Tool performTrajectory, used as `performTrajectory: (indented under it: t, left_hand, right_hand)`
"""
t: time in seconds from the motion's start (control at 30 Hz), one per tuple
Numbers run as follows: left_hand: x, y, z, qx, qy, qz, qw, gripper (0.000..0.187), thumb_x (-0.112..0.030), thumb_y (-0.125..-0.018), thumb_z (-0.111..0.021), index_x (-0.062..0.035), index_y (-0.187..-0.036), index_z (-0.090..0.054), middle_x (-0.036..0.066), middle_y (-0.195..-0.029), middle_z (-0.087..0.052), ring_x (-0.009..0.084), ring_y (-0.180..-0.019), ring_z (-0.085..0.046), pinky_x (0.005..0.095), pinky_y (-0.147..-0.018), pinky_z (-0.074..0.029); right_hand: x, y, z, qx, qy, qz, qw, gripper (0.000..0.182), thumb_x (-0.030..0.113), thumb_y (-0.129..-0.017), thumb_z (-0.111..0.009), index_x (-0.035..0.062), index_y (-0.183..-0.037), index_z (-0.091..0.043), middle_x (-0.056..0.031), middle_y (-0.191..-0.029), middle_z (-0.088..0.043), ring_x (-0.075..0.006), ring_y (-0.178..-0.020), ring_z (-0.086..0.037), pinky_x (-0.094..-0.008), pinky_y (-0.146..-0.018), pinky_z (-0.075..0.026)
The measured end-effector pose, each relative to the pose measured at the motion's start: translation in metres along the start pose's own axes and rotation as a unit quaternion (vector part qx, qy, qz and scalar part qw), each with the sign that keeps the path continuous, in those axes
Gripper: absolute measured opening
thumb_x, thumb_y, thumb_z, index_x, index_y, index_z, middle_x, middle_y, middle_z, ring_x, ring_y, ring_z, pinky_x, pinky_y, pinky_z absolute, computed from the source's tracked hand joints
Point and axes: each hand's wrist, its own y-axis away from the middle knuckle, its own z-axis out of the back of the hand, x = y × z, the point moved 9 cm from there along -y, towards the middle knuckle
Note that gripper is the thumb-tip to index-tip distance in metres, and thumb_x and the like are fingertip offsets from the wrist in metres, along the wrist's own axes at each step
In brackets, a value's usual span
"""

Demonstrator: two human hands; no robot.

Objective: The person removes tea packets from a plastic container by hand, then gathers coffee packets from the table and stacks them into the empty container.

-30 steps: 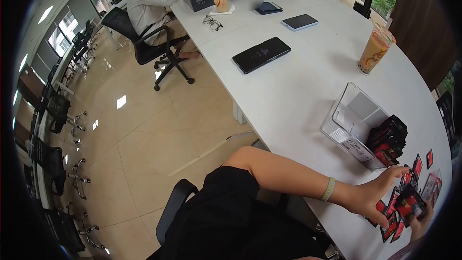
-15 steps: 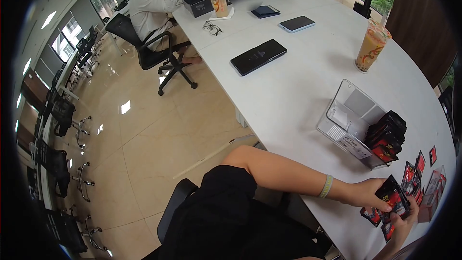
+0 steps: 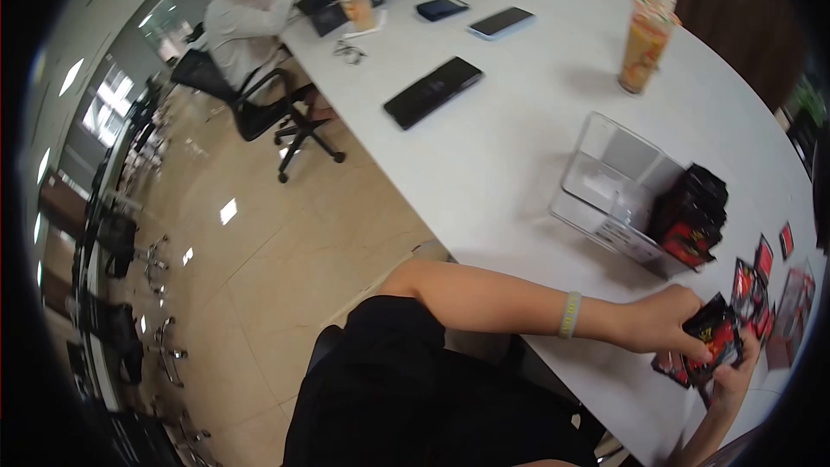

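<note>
A shiny black and red packet (image 3: 714, 329) is held up near the edge of the long white table (image 3: 510, 156). It may be one packet or a little stack; I cannot tell. The left hand (image 3: 666, 318) grips one side of it, with the thumb on the front. The right hand (image 3: 735, 372) grips the other side. A pale band with yellow marks (image 3: 570, 315) goes around the left wrist.

More loose red and black packets (image 3: 749, 287) lie on the table just past the hands. Beside them is a clear plastic case with red in it (image 3: 790, 320). An open clear plastic box (image 3: 616, 235) stands near the hands, with a row of dark packets (image 3: 689, 216) at one end.

Farther off are a tall cup of orange drink (image 3: 646, 43) and a big black phone (image 3: 434, 92). Well apart, a person in a white shirt (image 3: 239, 35) sits on a black chair (image 3: 207, 82).
</note>
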Motion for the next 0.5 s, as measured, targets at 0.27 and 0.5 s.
performTrajectory:
  t: [0.27,0.5]
  left_hand:
    - [-0.068,0.028,-0.002,-0.003,-0.342,-0.185,0.921,0.034,-0.023,-0.075,-0.071,0.0002,-0.097,-0.060,0.015,-0.072,-0.061,0.0233,-0.057,-0.059,0.0285,-0.054,-0.045]
    - [-0.172,0.089,0.113,-0.260,-0.409,-0.102,0.869,0.019,-0.011,-0.078,-0.065,0.0026,-0.092,-0.064,0.008,-0.076,-0.067,0.0117,-0.066,-0.064,0.0208,-0.050,-0.050]
  right_hand:
    - [0.030,0.013,-0.022,0.029,0.030,0.068,0.997,0.058,0.016,-0.053,-0.082,-0.0060,-0.100,-0.058,-0.0115,-0.089,-0.064,-0.0145,-0.078,-0.061,-0.0233,-0.070,-0.048]
    - [0.054,0.011,-0.003,-0.016,-0.034,0.113,0.993,0.027,0.015,-0.076,-0.065,-0.0023,-0.095,-0.056,-0.0119,-0.078,-0.063,-0.0164,-0.068,-0.062,-0.0247,-0.053,-0.050]
